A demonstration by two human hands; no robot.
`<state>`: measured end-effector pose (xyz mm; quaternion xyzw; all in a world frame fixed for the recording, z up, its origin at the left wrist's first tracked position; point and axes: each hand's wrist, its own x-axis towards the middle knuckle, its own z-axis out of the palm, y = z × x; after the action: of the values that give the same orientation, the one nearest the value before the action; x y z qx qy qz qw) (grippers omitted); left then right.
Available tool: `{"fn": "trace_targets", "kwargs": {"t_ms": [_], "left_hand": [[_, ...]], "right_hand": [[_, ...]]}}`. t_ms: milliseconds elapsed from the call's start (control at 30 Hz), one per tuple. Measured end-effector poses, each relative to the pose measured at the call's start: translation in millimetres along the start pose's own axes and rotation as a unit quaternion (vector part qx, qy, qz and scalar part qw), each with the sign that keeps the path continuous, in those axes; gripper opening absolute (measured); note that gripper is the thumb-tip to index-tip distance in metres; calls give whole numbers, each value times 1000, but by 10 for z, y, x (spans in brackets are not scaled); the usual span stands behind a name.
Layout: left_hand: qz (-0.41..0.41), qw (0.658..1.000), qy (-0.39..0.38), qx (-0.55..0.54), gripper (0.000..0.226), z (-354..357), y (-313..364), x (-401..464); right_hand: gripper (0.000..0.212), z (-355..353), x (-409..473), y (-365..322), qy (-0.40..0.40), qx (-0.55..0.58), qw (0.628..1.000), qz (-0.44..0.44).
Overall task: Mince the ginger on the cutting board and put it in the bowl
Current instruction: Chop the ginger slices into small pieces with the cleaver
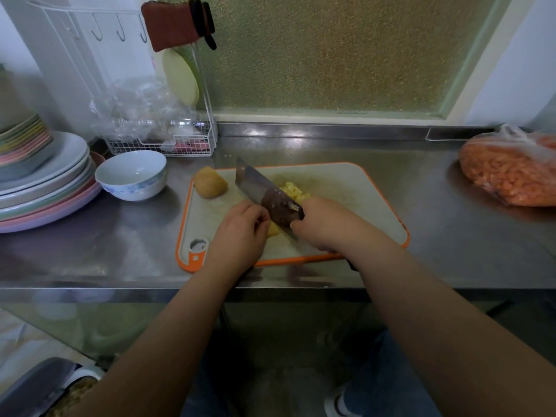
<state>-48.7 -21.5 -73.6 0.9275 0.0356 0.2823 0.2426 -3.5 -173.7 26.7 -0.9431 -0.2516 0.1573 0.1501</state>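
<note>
Two hands: right hand point(323, 224) grips one cleaver point(264, 195); left hand point(240, 233) pinches ginger piece point(273, 229); one bowl point(132, 174).

Both bare forearms reach forward from the bottom of the view and converge toward the middle. The left hand point(240, 230) lies knuckles up, its fingers curled down and inward — the fingertips tucked under and pressed on a small yellow piece point(273, 229) beneath them. The right hand point(323, 224) sits just beside it, nearly touching, wrapped round the cleaver point(264, 195) — thumb toward the blade's side, the other fingers hidden beneath. The right wrist is bent slightly, the forearm running back to the lower right corner.
</note>
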Motion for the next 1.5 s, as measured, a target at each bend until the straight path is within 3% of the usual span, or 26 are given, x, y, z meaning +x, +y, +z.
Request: {"fn": "trace_targets", "kwargs": {"t_ms": [433, 600, 733, 1067, 1267, 1500], "left_hand": [[-2, 1000, -11, 6, 4, 13, -35, 25], [-5, 1000, -9, 10, 5, -7, -11, 14], [-36, 999, 4, 0, 3, -31, -23, -31], [-23, 1000, -7, 9, 6, -43, -7, -53], [-22, 999, -15, 19, 3, -41, 0, -34], [-28, 999, -22, 21, 2, -38, -5, -22]], "right_hand": [[10, 29, 72, -224, -55, -72, 995, 31], [18, 195, 140, -102, -14, -13, 999, 44], [11, 191, 78, 23, 2, 41, 999, 31], [13, 49, 0, -126, 2, -33, 999, 3], [5, 72, 9, -164, 5, -62, 998, 10], [8, 53, 73, -228, -38, -74, 996, 19]]}}
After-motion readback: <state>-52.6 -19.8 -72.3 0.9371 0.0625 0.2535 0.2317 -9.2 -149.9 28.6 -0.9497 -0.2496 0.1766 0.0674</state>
